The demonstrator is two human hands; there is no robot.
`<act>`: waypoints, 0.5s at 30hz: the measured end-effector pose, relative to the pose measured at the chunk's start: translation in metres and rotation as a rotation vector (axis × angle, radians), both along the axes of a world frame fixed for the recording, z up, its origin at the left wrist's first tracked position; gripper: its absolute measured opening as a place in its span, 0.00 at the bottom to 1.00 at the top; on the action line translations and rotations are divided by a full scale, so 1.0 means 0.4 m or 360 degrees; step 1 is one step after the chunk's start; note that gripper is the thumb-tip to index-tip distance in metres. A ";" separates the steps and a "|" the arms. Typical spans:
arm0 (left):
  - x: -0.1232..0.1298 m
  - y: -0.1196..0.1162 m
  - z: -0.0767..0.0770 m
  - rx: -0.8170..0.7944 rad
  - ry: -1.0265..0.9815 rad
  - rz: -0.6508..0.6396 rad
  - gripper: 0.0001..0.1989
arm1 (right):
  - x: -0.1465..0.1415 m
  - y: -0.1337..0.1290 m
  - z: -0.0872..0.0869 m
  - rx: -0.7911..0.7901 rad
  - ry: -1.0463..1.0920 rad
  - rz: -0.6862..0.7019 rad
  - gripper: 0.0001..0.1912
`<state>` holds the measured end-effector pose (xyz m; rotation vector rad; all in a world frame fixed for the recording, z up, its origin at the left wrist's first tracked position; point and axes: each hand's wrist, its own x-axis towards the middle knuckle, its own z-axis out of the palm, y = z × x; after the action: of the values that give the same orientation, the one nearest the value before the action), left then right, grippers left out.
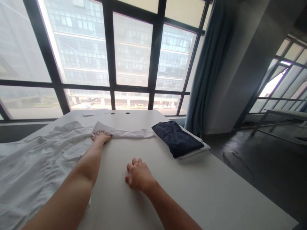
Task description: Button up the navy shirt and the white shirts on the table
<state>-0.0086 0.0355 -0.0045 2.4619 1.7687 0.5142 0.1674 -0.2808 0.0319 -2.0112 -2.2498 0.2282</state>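
A wrinkled white garment (45, 156), which looks like a shirt, is spread over the left side of the white table. One long sleeve (130, 133) stretches to the right and reaches the dark folded cloth. My left hand (102, 136) presses flat on the garment where the sleeve starts, fingers spread. Nearer to me, my right hand (138, 174) is over the bare tabletop, apart from the garment. Its fingers are loosely bent and apart, with nothing seen in them; the palm is hidden.
A folded navy garment (177, 139) lies on a white folded piece (206, 147) at the table's right edge. The white table (192, 188) reaches toward large windows. A blue-grey curtain (203, 73) hangs at the back right. Another table (285, 114) stands farther right.
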 end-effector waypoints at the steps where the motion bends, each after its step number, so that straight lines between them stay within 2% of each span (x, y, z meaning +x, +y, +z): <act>1: 0.004 0.005 0.000 0.0017 -0.0022 0.0012 0.37 | 0.012 0.009 0.000 0.0015 0.0057 -0.0028 0.21; 3: 0.012 -0.006 0.004 0.0045 -0.0031 0.0035 0.37 | 0.060 0.032 0.010 0.0079 0.0172 -0.0194 0.20; 4: 0.013 -0.022 0.008 0.0071 -0.0035 0.0022 0.37 | 0.097 0.043 0.020 0.0147 0.0208 -0.0369 0.19; 7: 0.004 -0.111 0.027 0.0173 0.0006 -0.0135 0.30 | 0.245 0.073 0.062 0.0436 -0.0188 -0.0837 0.21; 9: -0.012 -0.198 0.044 0.0179 0.0102 -0.0313 0.24 | 0.350 0.084 0.093 0.0476 -0.0409 -0.1060 0.23; 12: -0.044 -0.344 0.065 0.0094 0.0206 -0.0526 0.20 | 0.467 0.091 0.142 0.0205 -0.0420 -0.1094 0.16; 15: -0.088 -0.475 0.065 -0.0052 0.0241 -0.0526 0.24 | 0.495 0.091 0.209 0.0341 -0.0341 -0.1121 0.16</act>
<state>-0.0436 -0.1544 0.0213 2.7542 1.3540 0.2751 0.3655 -0.2443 0.1153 -2.6222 -1.4259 -0.2915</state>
